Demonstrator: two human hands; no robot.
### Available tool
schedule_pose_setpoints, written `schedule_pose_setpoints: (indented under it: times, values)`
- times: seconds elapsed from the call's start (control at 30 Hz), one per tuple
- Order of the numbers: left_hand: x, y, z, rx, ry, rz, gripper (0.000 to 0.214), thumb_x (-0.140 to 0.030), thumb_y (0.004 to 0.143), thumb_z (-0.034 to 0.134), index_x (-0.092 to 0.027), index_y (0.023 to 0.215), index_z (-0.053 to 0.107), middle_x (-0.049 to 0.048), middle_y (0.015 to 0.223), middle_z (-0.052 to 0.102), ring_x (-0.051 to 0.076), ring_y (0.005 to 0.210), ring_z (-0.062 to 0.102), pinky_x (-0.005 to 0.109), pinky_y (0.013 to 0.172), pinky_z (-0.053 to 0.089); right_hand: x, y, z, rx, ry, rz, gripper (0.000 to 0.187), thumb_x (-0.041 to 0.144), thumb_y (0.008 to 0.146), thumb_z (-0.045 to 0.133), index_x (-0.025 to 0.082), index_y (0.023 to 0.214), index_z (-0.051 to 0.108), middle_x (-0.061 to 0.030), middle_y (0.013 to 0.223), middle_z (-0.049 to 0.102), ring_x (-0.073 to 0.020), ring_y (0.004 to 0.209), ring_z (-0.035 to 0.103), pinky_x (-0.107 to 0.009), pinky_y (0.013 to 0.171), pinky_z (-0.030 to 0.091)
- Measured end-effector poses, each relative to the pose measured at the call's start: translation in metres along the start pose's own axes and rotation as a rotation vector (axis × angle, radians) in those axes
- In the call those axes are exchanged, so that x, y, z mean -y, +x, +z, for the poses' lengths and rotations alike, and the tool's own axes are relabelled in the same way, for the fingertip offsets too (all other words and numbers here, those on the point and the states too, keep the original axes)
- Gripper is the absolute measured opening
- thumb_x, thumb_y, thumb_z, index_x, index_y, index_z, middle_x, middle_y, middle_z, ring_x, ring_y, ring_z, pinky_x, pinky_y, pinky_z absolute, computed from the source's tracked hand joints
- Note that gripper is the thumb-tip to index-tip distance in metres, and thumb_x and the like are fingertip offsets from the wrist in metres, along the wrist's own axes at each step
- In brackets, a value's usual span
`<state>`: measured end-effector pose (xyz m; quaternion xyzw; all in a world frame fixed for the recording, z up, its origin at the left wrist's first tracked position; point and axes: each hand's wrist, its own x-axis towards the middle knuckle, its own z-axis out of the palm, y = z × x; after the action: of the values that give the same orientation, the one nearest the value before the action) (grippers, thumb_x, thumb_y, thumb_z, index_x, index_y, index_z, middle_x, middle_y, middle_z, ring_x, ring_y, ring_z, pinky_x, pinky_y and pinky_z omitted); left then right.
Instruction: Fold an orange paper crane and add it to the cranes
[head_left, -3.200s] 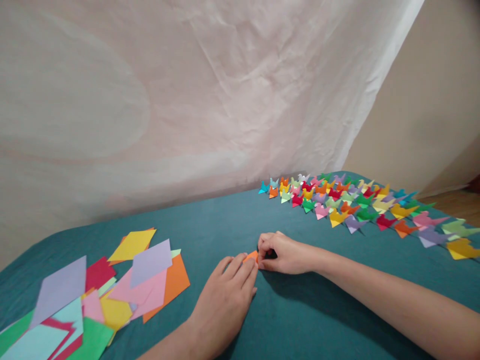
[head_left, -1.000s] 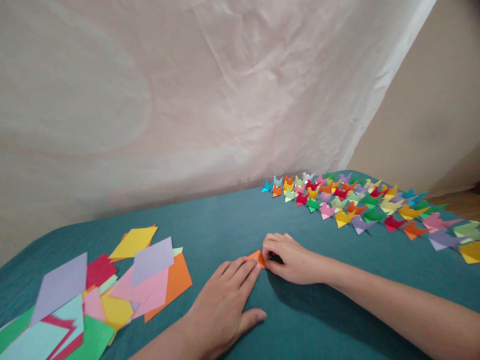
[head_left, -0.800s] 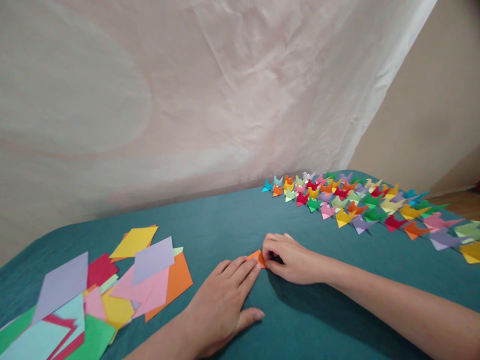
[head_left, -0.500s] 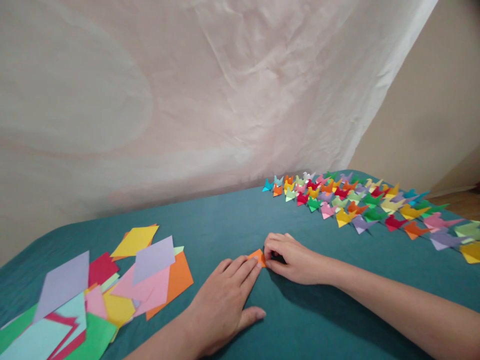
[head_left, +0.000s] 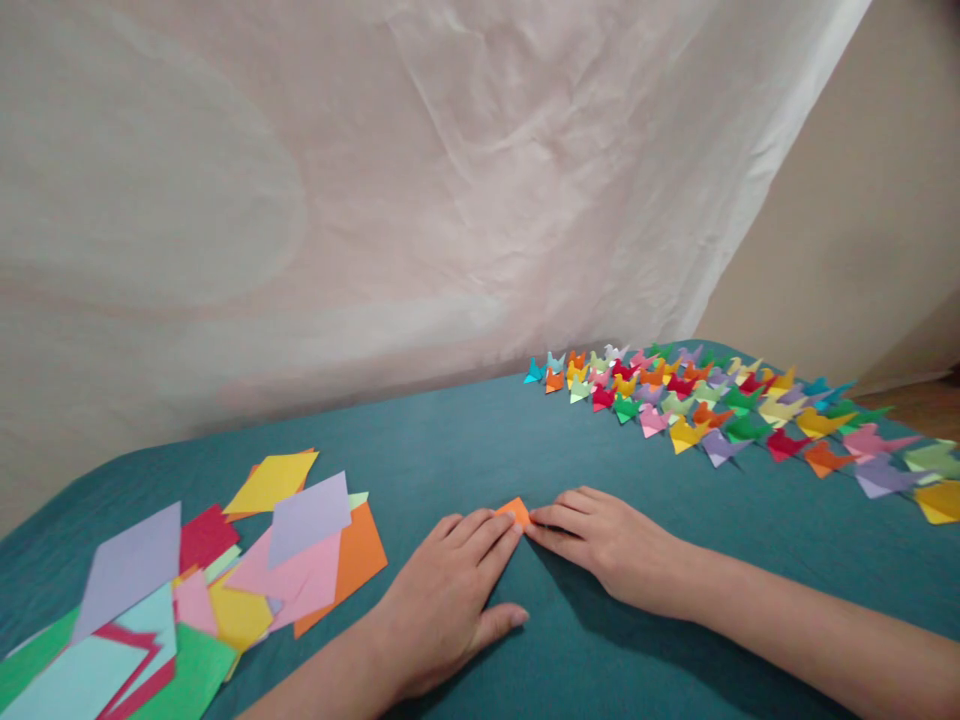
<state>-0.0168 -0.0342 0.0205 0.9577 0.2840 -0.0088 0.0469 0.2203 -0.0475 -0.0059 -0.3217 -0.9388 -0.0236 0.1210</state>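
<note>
A small folded piece of orange paper [head_left: 515,508] lies on the teal cloth, partly covered by fingers. Its upper corner shows. My left hand [head_left: 459,590] rests flat over the lower left of the paper, fingertips pressing it down and thumb spread to the side. From the other side, my right hand [head_left: 611,540] reaches in palm down. Its thumb and fingertips come together at the paper's right corner, pinching the edge. How many layers the fold has is hidden under the fingers.
Loose coloured paper sheets [head_left: 304,520] lie overlapping at the left. Rows of small folded paper birds [head_left: 686,433] in many colours stand at the right and back of the teal table [head_left: 420,440]. A pale draped cloth [head_left: 450,200] hangs behind.
My right hand has moved slightly down, its fingers going from curled above the corner to stretched out at the paper's right edge. My left hand has stayed in place.
</note>
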Motion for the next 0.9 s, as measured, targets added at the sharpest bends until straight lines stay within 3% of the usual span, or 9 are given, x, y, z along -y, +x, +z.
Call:
schedule_pose_setpoints:
  times: [0.23, 0.4, 0.9]
  values:
    - [0.010, 0.002, 0.014, -0.169, -0.123, -0.021, 0.036, -0.030, 0.092, 0.043, -0.019, 0.126, 0.047, 0.0088, 0.127, 0.052, 0.023, 0.114, 0.049, 0.040, 0.097, 0.040, 0.000, 0.001, 0.000, -0.012, -0.009, 0.007, 0.035, 0.010, 0.089, 0.041, 0.014, 0.123, 0.051, -0.0109, 0.107, 0.060, -0.0189, 0.091, 0.051, -0.033, 0.078, 0.044]
    - [0.015, 0.011, 0.020, -0.287, -0.270, -0.048, 0.026, -0.023, 0.092, 0.042, -0.020, 0.113, 0.057, 0.0060, 0.111, 0.060, 0.018, 0.100, 0.054, 0.033, 0.090, 0.045, 0.000, 0.001, 0.002, 0.004, -0.010, 0.020, 0.034, 0.012, 0.090, 0.042, 0.015, 0.122, 0.052, -0.0107, 0.105, 0.060, -0.0192, 0.091, 0.051, -0.034, 0.078, 0.043]
    - [0.019, 0.034, 0.005, -0.293, -0.578, -0.224, 0.011, -0.017, 0.081, 0.055, -0.017, 0.074, 0.063, 0.0030, 0.084, 0.060, 0.015, 0.079, 0.057, 0.026, 0.073, 0.044, 0.000, 0.001, 0.002, -0.016, 0.028, 0.018, 0.036, 0.010, 0.089, 0.042, 0.016, 0.123, 0.051, -0.0107, 0.103, 0.061, -0.0192, 0.092, 0.050, -0.033, 0.078, 0.043]
